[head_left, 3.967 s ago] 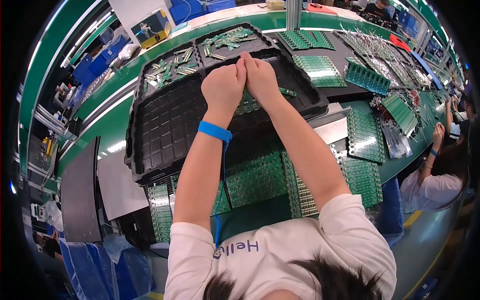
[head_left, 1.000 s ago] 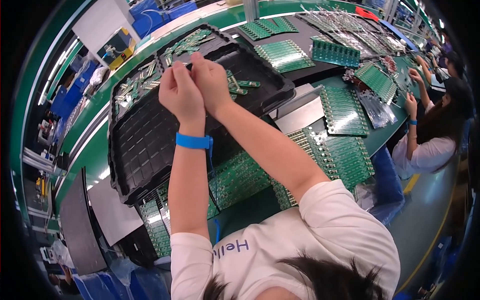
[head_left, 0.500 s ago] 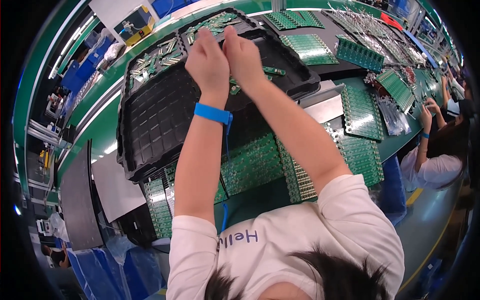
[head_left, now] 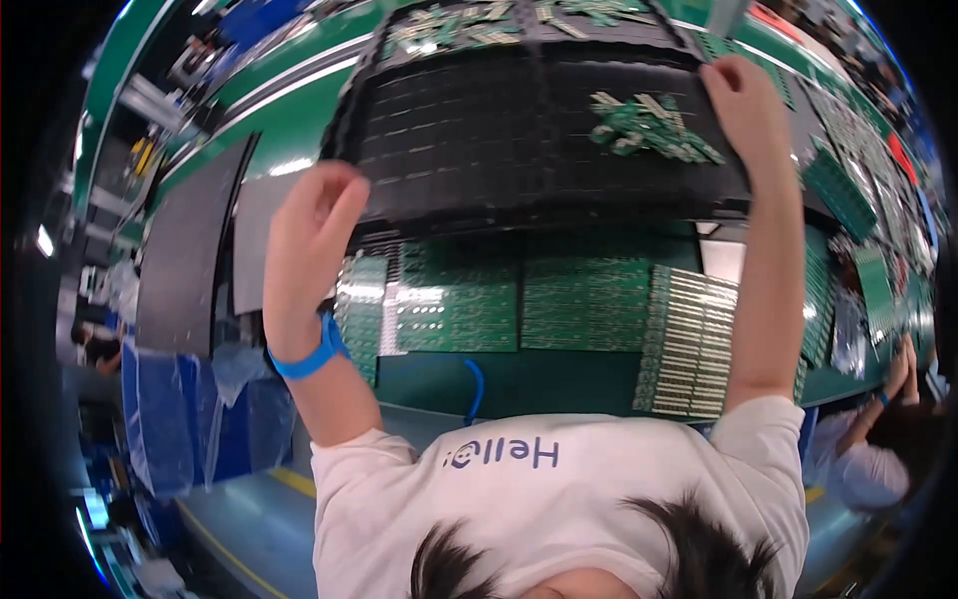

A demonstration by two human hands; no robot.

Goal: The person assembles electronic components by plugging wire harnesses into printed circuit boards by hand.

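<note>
At the far left, a dark grey flat sheet (head_left: 190, 260) is lying on the green bench (head_left: 289, 120), with blue plastic bags (head_left: 190, 419) hanging off the near edge below it. Just right of the sheet, the left hand (head_left: 304, 245) is hovering at the near left corner of the black compartment tray (head_left: 499, 130); its fingers (head_left: 339, 200) are curling loosely apart, and I cannot tell whether they are touching the tray's edge or only sitting in front of it. A blue wristband (head_left: 309, 354) is circling that wrist.

The tray is spreading across the far middle of the bench, most of its small pockets showing empty. Near of it, panels of green circuit boards (head_left: 519, 299) are lying flat side by side, and a blue cord (head_left: 477, 384) is trailing over the bench's near edge. On the tray's right part, a loose heap of small green board pieces (head_left: 649, 125) is resting, and more such pieces (head_left: 469, 25) are filling a second tray beyond.

The right hand (head_left: 736, 100) is reaching to the tray's far right edge, fingers resting against the rim just right of the heap; whether they are pinching it I cannot tell. Further right, more green boards (head_left: 848, 190) are covering the bench, and a co-worker's hand (head_left: 903, 369) is showing at the right rim.
</note>
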